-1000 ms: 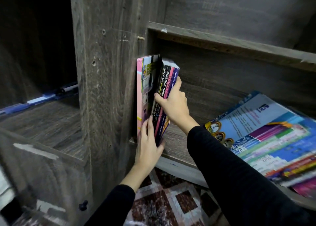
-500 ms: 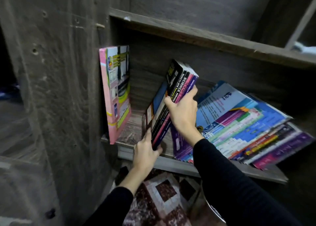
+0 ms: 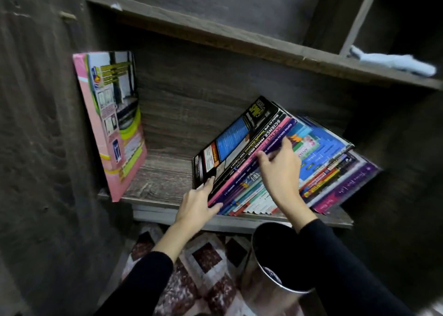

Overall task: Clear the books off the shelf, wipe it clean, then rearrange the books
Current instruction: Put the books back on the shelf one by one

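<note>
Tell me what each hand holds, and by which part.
Both hold the black-covered bundle of thin books: left hand pinches its lower front corner, right hand clasps the spines midway up.

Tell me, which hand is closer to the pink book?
Left. The left hand holds the leaning books right of the pink book; the right hand grips them farther right.
</note>
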A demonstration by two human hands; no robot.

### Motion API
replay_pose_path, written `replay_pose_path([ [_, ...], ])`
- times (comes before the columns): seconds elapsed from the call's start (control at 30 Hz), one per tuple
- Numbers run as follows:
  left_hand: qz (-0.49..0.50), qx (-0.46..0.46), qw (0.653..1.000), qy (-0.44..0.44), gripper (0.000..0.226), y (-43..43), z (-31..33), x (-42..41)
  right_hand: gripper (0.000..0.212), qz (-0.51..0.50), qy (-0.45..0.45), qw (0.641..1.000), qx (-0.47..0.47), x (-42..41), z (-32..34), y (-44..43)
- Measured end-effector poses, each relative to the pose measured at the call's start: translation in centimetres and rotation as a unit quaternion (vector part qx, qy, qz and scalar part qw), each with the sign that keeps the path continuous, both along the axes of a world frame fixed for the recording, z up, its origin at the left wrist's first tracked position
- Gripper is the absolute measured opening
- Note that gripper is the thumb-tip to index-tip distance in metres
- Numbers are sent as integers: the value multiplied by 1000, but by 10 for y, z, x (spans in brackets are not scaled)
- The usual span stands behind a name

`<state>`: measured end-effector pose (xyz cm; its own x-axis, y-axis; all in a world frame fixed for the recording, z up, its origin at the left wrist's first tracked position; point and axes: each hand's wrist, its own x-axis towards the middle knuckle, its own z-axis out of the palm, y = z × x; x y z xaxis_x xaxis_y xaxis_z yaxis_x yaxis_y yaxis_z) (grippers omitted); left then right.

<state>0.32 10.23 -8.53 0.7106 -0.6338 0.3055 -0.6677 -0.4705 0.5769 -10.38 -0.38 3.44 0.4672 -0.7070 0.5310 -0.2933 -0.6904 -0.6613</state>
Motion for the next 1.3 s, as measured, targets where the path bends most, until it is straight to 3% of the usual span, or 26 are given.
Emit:
replay_pose_path([
  [0.07,-1,7,1000,23,82,0,1,2,53,3,-33,999,31,-4,-2,-2],
  [0.2,44,-17,997,62,85,-6,2,-2,25,21,-76,994,76,-8,-12,-7],
  [0.53,99,-26,994,28,81,-13,-3,-9,26,19,-37,998,50,-7,-16,-22],
  [0.7,80,-24,996,35,81,-10,0,-8,27,22,116,992,42,-12,-18,-28],
  [0.9,59,15,998,36,81,-4,2,-11,19,40,296,954,30,-13,-31,-20],
  [1.1,102,81,991,14,63,30,8,-12,9,80,330,940,-33,-2,-31,4],
  [1.3,201,82,976,3,48,83,22,-6,23,145,312,936,-78,20,-20,48],
])
